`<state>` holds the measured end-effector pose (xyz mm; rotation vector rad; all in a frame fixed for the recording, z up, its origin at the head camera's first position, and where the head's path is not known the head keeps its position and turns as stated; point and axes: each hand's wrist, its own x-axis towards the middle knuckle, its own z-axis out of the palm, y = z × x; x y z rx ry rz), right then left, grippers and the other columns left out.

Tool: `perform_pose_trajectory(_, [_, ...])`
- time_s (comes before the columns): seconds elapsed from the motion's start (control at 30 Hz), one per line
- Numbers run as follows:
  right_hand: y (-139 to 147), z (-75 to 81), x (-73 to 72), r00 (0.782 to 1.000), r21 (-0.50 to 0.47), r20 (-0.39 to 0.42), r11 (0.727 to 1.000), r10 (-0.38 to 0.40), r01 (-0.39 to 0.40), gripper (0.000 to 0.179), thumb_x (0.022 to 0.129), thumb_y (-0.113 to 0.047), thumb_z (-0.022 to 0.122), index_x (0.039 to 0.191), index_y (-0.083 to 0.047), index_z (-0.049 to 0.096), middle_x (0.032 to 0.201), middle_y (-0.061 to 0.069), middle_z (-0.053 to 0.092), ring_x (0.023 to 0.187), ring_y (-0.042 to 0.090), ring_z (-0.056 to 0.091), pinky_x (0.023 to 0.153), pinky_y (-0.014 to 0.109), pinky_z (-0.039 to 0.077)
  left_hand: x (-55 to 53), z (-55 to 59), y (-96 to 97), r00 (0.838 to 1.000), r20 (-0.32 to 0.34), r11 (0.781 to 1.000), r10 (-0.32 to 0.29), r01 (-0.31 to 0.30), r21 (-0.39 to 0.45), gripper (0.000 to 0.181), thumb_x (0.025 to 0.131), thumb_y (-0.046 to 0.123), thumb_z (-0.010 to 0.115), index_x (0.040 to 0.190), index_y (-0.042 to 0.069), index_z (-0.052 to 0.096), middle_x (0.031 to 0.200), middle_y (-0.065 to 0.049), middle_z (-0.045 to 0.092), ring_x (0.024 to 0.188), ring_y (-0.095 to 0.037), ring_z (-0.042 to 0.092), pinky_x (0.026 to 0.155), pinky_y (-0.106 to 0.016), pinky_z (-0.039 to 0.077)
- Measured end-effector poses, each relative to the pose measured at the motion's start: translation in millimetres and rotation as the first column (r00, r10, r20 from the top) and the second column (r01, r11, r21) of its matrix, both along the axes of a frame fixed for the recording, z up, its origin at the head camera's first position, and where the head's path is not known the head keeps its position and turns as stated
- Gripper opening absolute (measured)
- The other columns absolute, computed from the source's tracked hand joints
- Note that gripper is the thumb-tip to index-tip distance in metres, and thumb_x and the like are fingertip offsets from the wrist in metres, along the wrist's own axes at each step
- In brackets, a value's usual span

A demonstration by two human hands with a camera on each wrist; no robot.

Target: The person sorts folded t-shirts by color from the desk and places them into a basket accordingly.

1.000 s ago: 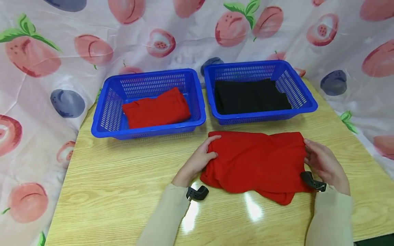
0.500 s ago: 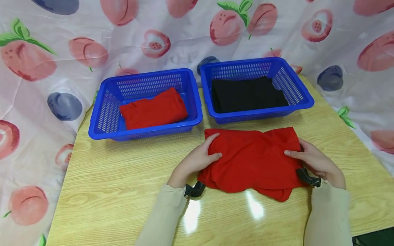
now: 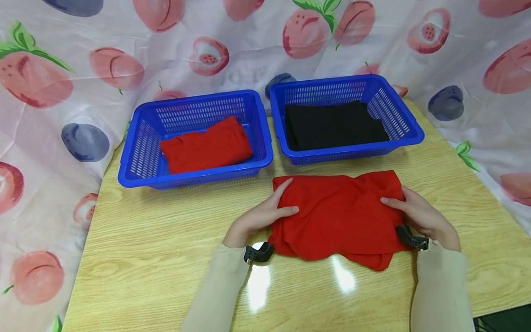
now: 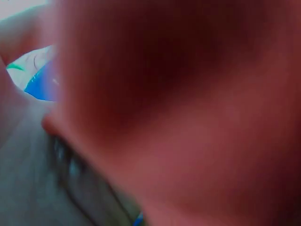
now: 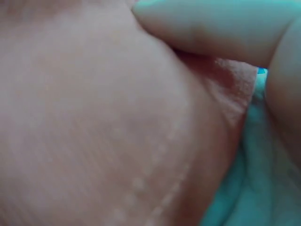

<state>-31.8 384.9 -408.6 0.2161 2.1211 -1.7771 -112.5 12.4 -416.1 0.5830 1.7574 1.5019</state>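
A red garment, folded into a rough rectangle, lies in front of me in the head view, with a loose corner poking out at its near right. My left hand grips its left side, thumb and index finger on top and the other fingers hidden by the cloth. At the right side my right hand holds it with the thumb laid over the top and the fingers tucked behind the edge. Stitched seams on the garment show close up in the right wrist view; in the left wrist view the cloth is a blur.
Behind the garment stand two blue plastic baskets: the left basket contains a folded red garment, the right basket a folded black one. All rest on a wooden table against a fruit-print curtain.
My right thumb has come over the top of the garment from its right edge. The left hand keeps its place, thumb slightly farther onto the cloth. The head view has shifted a little.
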Motion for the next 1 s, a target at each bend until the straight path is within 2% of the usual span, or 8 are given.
perform_pose_trajectory(0.13, [-0.7, -0.6, 0.1, 1.0, -0.021, 0.002, 1.0, -0.001, 0.001, 0.04, 0.093, -0.02, 0.049, 0.127, -0.008, 0.031, 0.113, 0.006, 0.051, 0.096, 0.02, 0.055, 0.078, 0.036, 0.048, 1.0, 1.5, -1.8, 0.998, 0.06, 1.0, 0.0, -0.001, 0.018, 0.076, 0.085, 0.035, 0.058, 0.141, 0.039, 0.007, 0.142, 0.011, 0.013, 0.128, -0.013, 0.018, 0.104, -0.037, 0.019])
perform_pose_trajectory(0.27, [-0.3, 0.1, -0.6, 1.0, -0.016, 0.005, 1.0, -0.009, 0.01, 0.041, 0.092, -0.021, 0.049, 0.126, -0.007, 0.032, 0.113, 0.006, 0.051, 0.096, 0.02, 0.054, 0.078, 0.035, 0.048, 2.8, 4.8, -1.3, 0.999, 0.031, 0.999, -0.039, 0.04, -0.029, 0.078, 0.083, 0.041, 0.058, 0.14, 0.043, 0.004, 0.144, 0.008, 0.01, 0.13, -0.016, 0.016, 0.104, -0.039, 0.019])
perform_pose_trajectory(0.37, [-0.1, 0.7, -1.0, 1.0, -0.014, 0.012, 1.0, -0.01, 0.01, 0.041, 0.092, -0.021, 0.05, 0.127, -0.008, 0.032, 0.113, 0.006, 0.051, 0.096, 0.02, 0.054, 0.078, 0.035, 0.048, 4.0, 3.5, -1.5, 0.997, 0.022, 0.996, -0.073, 0.074, -0.054, 0.079, 0.081, 0.046, 0.058, 0.138, 0.048, 0.003, 0.144, 0.01, 0.007, 0.131, -0.016, 0.011, 0.104, -0.04, 0.017])
perform_pose_trajectory(0.67, [-0.1, -1.1, -1.2, 1.0, -0.037, 0.0, 0.999, 0.004, -0.004, 0.039, 0.093, -0.019, 0.049, 0.126, -0.005, 0.033, 0.111, 0.006, 0.052, 0.095, 0.02, 0.055, 0.077, 0.035, 0.048, 5.7, 7.1, -7.0, 0.981, 0.094, 0.984, -0.167, 0.16, 0.077, 0.076, 0.085, 0.037, 0.057, 0.138, 0.048, 0.003, 0.143, 0.016, 0.003, 0.131, -0.011, 0.005, 0.104, -0.038, 0.014])
perform_pose_trajectory(0.8, [0.8, -2.3, -1.6, 1.0, -0.042, -0.014, 0.999, 0.004, -0.005, 0.038, 0.093, -0.017, 0.048, 0.126, -0.005, 0.033, 0.111, 0.005, 0.053, 0.095, 0.019, 0.056, 0.077, 0.034, 0.049, 3.9, 3.1, -5.7, 0.985, 0.087, 0.986, -0.148, 0.14, 0.094, 0.074, 0.086, 0.035, 0.056, 0.139, 0.045, 0.006, 0.142, 0.015, 0.009, 0.129, -0.01, 0.012, 0.103, -0.037, 0.018])
perform_pose_trajectory(1.0, [1.7, -3.2, -2.8, 1.0, -0.055, -0.03, 0.998, -0.006, 0.004, 0.039, 0.093, -0.016, 0.048, 0.127, -0.006, 0.033, 0.112, 0.005, 0.053, 0.095, 0.018, 0.056, 0.076, 0.034, 0.049, -0.3, -4.6, -1.6, 0.99, 0.089, 0.979, -0.107, 0.089, 0.181, 0.071, 0.087, 0.02, 0.057, 0.14, 0.039, 0.014, 0.134, 0.003, 0.031, 0.12, -0.016, 0.036, 0.097, -0.034, 0.034])
